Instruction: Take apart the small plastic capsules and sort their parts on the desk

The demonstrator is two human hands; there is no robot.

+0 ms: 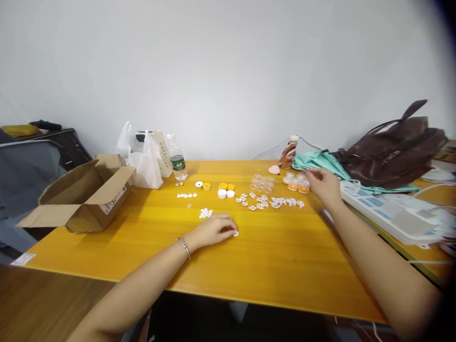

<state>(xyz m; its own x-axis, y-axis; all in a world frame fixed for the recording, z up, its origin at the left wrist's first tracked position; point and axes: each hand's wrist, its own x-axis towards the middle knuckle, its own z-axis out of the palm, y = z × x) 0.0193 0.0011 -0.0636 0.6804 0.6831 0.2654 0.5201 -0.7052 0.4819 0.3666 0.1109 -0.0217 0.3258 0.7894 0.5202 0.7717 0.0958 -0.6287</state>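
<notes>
My left hand (215, 229) rests low over the middle of the table. Its thumb and fingertips close on a small white disc (235, 233) at the tabletop. To its upper left lies a pile of similar white discs (205, 213). My right hand (323, 186) is at the right edge of a cluster of clear plastic cups with orange bases (297, 182). Its fingers are bent together, and what they hold, if anything, is hidden. Between the hands lie several white leaf-shaped pieces (261, 202), clear rings (262, 183), and white and yellow round parts (226, 190).
An open cardboard box (103, 194) stands at the left, beside a white plastic bag (146, 166) and a water bottle (177, 159). A brown drink bottle (289, 153) is at the back. A brown backpack (392, 152) and white power strips (388, 213) crowd the right side.
</notes>
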